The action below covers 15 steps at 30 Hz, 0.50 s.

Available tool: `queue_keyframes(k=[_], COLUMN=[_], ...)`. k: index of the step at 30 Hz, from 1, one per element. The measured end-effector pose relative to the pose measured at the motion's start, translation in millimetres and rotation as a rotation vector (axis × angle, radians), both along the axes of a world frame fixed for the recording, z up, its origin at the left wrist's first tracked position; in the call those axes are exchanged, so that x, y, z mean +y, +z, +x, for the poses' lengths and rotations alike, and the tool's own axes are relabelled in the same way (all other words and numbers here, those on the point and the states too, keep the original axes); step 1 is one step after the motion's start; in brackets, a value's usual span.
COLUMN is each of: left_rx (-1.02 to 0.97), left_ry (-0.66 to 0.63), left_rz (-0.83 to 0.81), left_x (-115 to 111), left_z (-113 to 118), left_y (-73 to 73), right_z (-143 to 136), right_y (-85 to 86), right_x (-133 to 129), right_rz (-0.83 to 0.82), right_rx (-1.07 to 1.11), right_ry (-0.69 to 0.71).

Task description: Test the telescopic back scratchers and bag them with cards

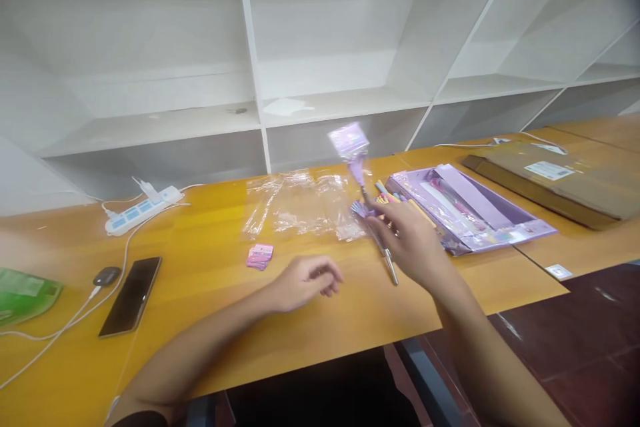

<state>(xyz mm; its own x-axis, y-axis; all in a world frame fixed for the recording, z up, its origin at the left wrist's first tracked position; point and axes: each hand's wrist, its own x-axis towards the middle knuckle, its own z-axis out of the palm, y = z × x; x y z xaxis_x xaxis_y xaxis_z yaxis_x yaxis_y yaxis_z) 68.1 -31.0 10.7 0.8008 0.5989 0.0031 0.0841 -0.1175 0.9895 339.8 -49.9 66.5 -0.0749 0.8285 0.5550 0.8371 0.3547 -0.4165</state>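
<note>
My right hand [407, 237] is closed round a thin pen-like stick with a silver lower end [391, 267]. At the stick's upper end a purple, plastic-wrapped piece [349, 141] is blurred by motion. My left hand [307, 280] hovers over the table with curled fingers, and nothing shows in it. A small stack of pink cards [259, 257] lies to the left of that hand. Behind both hands are crumpled clear plastic bags [295, 203]. Colourful sticks [383, 197] lie beside a purple open box [500, 210], partly hidden by my right hand.
A cardboard box [555, 180] lies at the right. On the left are a white power strip [143, 210] with cables, a dark phone [131, 297], a small black device [107, 275] and a green package [25, 295]. White shelving [345, 100] stands behind the table [210, 240].
</note>
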Motion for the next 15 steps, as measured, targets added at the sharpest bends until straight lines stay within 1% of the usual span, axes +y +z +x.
queue_keyframes(k=[1,3,4,6,7,9,11,13,15], left_rx=[0.022,0.043,0.049,0.042,0.035,0.021,0.014,0.013,0.014], left_ry=[-0.044,-0.082,-0.091,-0.131,-0.163,-0.233,-0.28,-0.295,-0.3], left_rz=[0.008,0.043,0.076,0.167,0.21,0.283,0.333,0.371,0.401], left_x=[-4,-14,-18,-25,-27,-28,-26,-23,-21], left_z=[9,24,29,34,35,34,33,32,33], left_y=[-17.7,-49.1,-61.3,-77.6,-82.1,-86.6,-88.3,-89.6,-90.8], right_z=[16,53,75,121,144,186,217,235,242], right_y=[-4.9,-14.5,-18.7,-25.4,-27.9,-32.6,-38.9,-47.9,-58.5], right_x=[2,8,12,21,26,35,44,54,65], right_rz=[0.033,0.061,0.064,0.052,0.032,-0.029,-0.131,-0.267,-0.398], right_rx=[-0.059,-0.203,-0.276,-0.339,-0.324,-0.301,-0.296,-0.297,-0.3], right_ry=[-0.068,-0.203,-0.255,-0.352,-0.388,-0.469,-0.518,-0.54,-0.53])
